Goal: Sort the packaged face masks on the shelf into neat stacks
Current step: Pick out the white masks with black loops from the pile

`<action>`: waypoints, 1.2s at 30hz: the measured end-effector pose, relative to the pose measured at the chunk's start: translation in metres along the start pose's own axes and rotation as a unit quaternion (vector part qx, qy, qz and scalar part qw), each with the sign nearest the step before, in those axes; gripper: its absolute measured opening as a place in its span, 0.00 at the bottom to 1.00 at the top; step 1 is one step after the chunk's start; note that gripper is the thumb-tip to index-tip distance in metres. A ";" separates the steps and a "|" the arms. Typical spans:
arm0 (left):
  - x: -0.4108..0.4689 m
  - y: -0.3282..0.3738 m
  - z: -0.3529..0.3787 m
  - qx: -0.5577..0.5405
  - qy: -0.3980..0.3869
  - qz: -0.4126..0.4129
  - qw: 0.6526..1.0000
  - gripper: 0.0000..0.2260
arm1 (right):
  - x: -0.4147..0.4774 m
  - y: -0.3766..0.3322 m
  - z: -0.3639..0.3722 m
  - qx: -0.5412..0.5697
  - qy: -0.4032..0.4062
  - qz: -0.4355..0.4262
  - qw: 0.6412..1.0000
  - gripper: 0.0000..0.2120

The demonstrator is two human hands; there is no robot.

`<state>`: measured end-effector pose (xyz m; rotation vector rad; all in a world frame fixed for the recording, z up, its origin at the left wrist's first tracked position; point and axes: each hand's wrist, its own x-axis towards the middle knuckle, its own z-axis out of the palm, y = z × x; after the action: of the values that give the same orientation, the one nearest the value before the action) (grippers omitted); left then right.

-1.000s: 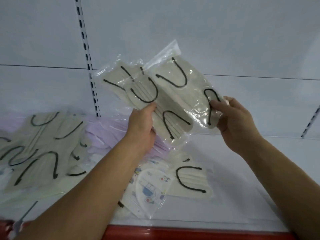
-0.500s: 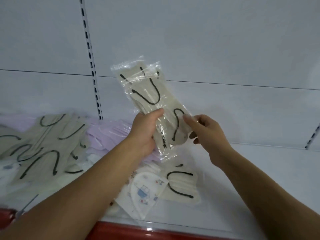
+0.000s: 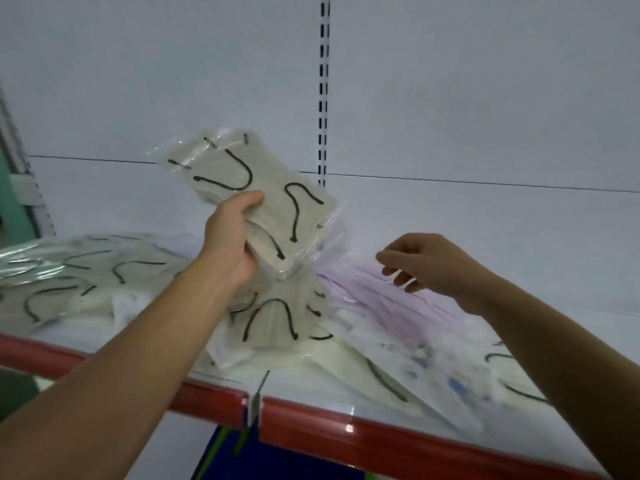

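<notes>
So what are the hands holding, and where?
The left hand grips a bundle of beige packaged masks at its lower edge; the right hand holds nothing.

Left hand (image 3: 230,244) clenched, right hand (image 3: 427,261) relaxed.

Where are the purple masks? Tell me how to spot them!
Find the white shelf with the red front edge. Toward its back, just under the empty right hand, lies a pile of packaged masks. It is the only pale purple pile; the beige masks beside it have black loops.

Bright, even, soft light; shadows faint. Motion blur smears the masks (image 3: 426,365) at near right. Glare glints on the bowed red shelf edge (image 3: 349,428).
</notes>
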<state>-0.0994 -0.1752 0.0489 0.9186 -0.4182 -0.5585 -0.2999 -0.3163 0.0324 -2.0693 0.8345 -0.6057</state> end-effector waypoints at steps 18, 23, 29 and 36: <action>0.055 0.014 -0.144 0.002 -0.037 -0.107 0.994 0.12 | 0.031 -0.101 0.149 -0.103 -0.012 0.102 0.989 0.29; 0.058 0.013 -0.148 -0.008 -0.055 -0.115 0.992 0.12 | 0.039 -0.108 0.169 -0.035 -0.018 0.120 0.992 0.13; 0.062 0.014 -0.148 -0.009 -0.057 -0.125 0.991 0.14 | 0.045 -0.108 0.176 -0.002 -0.011 0.117 0.993 0.06; 0.074 0.047 -0.139 -0.083 -0.040 -0.099 0.991 0.09 | 0.038 -0.105 0.118 0.155 0.139 0.120 0.971 0.06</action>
<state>0.0489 -0.1110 0.0203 0.7828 -0.3486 -0.8017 -0.1603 -0.2366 0.0569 -1.5933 1.0585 -0.8446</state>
